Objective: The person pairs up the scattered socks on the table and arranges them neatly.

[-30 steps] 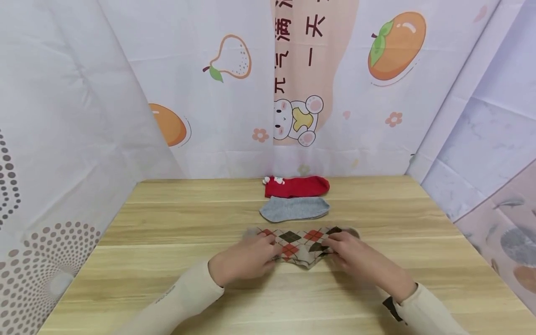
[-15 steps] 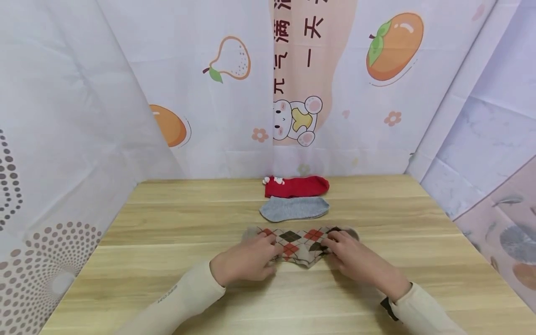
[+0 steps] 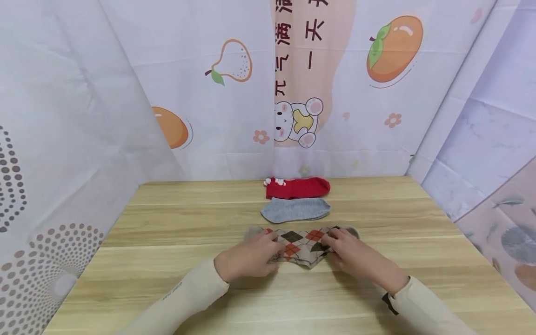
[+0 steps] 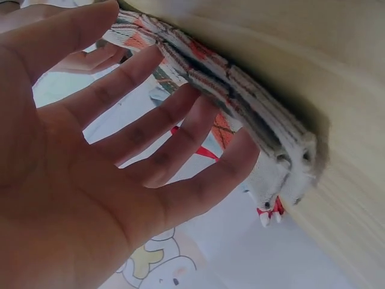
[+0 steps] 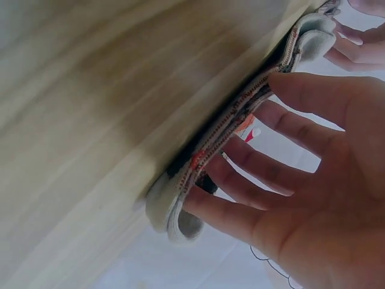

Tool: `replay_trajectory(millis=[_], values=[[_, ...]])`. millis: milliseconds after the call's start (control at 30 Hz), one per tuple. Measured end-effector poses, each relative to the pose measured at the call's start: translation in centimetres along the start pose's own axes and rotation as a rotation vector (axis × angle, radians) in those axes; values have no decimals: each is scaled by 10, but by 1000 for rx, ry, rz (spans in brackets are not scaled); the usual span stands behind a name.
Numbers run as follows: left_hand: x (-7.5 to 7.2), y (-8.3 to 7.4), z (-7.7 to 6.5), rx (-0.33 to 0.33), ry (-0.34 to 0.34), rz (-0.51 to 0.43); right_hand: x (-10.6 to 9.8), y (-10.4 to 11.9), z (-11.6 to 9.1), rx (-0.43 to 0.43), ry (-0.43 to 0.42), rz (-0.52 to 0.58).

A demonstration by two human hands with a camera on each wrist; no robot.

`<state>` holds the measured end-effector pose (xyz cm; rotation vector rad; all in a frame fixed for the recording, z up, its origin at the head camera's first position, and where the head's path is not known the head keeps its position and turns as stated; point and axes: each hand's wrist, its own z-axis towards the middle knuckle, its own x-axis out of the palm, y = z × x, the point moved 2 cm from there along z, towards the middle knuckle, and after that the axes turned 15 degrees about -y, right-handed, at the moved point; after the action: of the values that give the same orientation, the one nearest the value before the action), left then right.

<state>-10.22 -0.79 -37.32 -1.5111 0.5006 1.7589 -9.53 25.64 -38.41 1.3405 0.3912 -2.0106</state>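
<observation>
A pair of beige socks (image 3: 299, 239) with red and dark argyle diamonds lies flat on the table, one layer over the other. My left hand (image 3: 253, 255) rests on the left part, its spread fingertips touching the top of the fabric. On the right part my right hand (image 3: 360, 257) does the same. Both wrist views show loosely extended fingers (image 4: 159, 129) against the upper layer, with the thumbs apart from the other fingers. The stacked edges of the argyle socks (image 5: 225, 123) show in the right wrist view. Parts of both sock ends are covered by the hands.
Just behind lies a grey ankle sock (image 3: 295, 210), apparently doubled. Beyond it, near the table's back edge, is a red sock (image 3: 299, 188) with small white figures at one end. Printed curtains (image 3: 234, 111) hang behind and on both sides of the wooden table (image 3: 176, 223).
The camera view has shifted very slightly. Both hands stay on the argyle socks with almost no movement, and the grey and red socks lie where they were.
</observation>
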Motion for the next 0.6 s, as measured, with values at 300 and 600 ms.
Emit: replay_trajectory(millis=[300,600], values=[[3,16,11,26,-60,9,3,-11,8,8,-47,30],[4,28,15,48,-110,26,9,-27,23,23,-44,42]])
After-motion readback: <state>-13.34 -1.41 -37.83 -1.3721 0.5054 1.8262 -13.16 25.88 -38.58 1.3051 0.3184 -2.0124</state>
